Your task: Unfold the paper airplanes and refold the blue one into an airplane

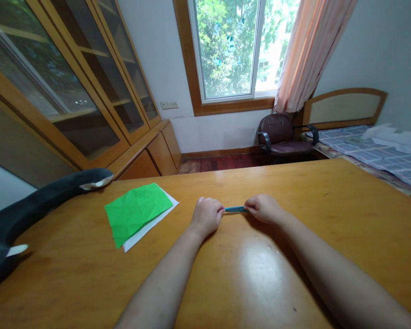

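Note:
A narrow blue strip [235,209] stretches level between my two hands, just over the table; whether it is folded paper or something stiffer I cannot make out. My left hand [207,214] is closed on the strip's left end, thumb and fingers pinched together. At the other end, my right hand [264,208] grips it the same way, knuckles up. Both ends are hidden by the fingers. To the left of my left hand lies a creased green sheet of paper [137,212], with a white sheet [150,226] showing from under its right and lower edges.
The wooden table [329,237] spreads under both arms. A black and white plush toy [48,201] lies along its left side. Beyond the far edge stand a glass-door cabinet [102,59], a dark red office chair [284,135] and a bed [380,146] at right.

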A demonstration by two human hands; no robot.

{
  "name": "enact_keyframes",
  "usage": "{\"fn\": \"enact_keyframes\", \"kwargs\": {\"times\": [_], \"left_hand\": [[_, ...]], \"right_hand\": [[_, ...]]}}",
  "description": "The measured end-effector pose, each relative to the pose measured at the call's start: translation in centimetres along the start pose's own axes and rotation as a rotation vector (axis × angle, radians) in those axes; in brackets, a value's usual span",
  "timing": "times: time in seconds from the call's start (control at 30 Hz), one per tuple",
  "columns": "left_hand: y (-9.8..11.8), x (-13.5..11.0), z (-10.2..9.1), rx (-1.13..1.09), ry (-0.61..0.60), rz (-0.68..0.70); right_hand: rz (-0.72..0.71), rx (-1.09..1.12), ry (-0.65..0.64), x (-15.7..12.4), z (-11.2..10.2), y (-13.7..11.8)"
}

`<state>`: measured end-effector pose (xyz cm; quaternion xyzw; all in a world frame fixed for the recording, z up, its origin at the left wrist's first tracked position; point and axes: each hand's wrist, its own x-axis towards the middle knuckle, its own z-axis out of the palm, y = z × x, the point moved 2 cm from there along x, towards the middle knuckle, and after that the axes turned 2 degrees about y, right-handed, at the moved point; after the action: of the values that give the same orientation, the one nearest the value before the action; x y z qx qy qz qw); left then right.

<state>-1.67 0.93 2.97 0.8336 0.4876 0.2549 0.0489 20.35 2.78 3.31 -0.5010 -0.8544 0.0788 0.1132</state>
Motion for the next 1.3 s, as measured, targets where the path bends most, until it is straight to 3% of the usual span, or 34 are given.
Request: {"fn": "enact_keyframes", "kwargs": {"times": [0.2, 0.33, 0.47, 0.63, 0.8, 0.93, 1.07, 1.3], "left_hand": [[-2.2, -0.2, -1.6, 0.015, 0.136, -0.165], [-2.3, -0.3, -1.1, -0.214, 0.277, -0.359], [-0.6, -0.2, 0.7, -0.570, 0.302, -0.493], [1.6, 0.0, 2.2, -0.879, 0.283, -0.527], [2.3, 0.1, 2.9, -1.089, 0.260, -0.531], [2.5, 0.0, 3.0, -1.240, 0.169, -0.524], [2.3, 0.0, 2.8, -1.260, 0.107, -0.576], [1.7, 0.0, 3.2, -1.272, 0.111, -0.662]], "right_hand": [[0.125, 0.141, 0.212, 0.1, -0.1, 3.7], [0.239, 0.520, 0.367, 1.0, 1.5, 2.8], [0.282, 0.929, 0.239, 1.7, 3.2, -0.4], [0.257, 1.197, 0.139, 1.6, 3.7, -2.9], [0.264, 1.315, 0.126, 1.6, 3.6, -3.3], [0.278, 1.365, 0.146, 1.6, 3.5, -3.3], [0.277, 1.399, 0.145, 1.5, 3.2, -3.3], [0.283, 1.443, 0.129, 1.6, 3.7, -3.3]]}}
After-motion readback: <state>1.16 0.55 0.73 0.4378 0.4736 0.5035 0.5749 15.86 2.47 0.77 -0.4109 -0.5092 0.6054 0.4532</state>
